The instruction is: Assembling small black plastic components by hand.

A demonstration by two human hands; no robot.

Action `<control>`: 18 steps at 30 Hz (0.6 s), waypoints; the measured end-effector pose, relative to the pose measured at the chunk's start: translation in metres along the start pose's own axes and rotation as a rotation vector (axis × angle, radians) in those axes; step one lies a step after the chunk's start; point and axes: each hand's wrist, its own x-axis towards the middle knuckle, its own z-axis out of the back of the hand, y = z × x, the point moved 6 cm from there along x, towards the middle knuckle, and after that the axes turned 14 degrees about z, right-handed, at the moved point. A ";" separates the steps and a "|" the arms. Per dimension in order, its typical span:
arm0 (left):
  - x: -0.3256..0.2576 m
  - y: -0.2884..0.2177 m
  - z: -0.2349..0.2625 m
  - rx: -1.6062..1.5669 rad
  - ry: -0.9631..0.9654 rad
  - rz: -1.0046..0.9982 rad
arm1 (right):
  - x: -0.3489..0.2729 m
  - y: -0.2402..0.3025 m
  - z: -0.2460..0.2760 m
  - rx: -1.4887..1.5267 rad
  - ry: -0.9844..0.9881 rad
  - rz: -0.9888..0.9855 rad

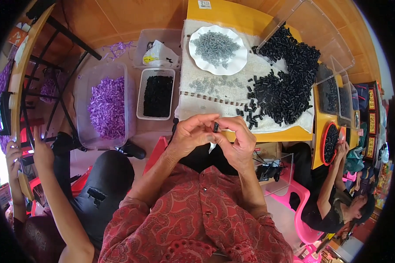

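Just past the near edge of the table, both my hands meet fingertip to fingertip. A small black plastic piece (215,127) is pinched between my left hand (186,138) and my right hand (238,144), with the fingers of both closed around it. Below the fingertips a whitish bit (212,147) shows; what it is I cannot make out. Ahead, a white scalloped plate (193,51) holds many small clear grey pieces (217,47), and more lie scattered on the cloth. A big heap of short black pieces (280,94) covers the right side of the cloth.
Beneath all this lies a white cloth (197,115) on a yellow table (285,135). To the left stand a clear bin (129,96) of purple pieces and a white basket (155,117) of black pieces. Clear tubs stand at right. Co-workers sit on both sides.
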 end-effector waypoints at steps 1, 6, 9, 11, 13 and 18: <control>0.000 -0.001 -0.001 -0.047 -0.021 0.036 | 0.000 0.001 0.000 -0.011 0.002 0.006; 0.002 0.006 0.010 -0.032 -0.096 0.088 | 0.002 0.003 -0.008 -0.028 0.049 0.003; 0.001 0.005 0.017 -0.024 -0.192 0.054 | 0.003 0.004 -0.013 -0.033 0.056 0.012; 0.003 0.007 0.019 -0.052 -0.278 0.094 | 0.001 0.004 -0.014 -0.023 0.049 0.022; 0.005 0.013 0.026 -0.097 -0.212 0.093 | -0.009 -0.004 -0.009 -0.082 0.033 -0.052; 0.001 0.000 0.055 -0.121 -0.458 0.058 | -0.017 -0.010 -0.012 -0.090 0.124 -0.110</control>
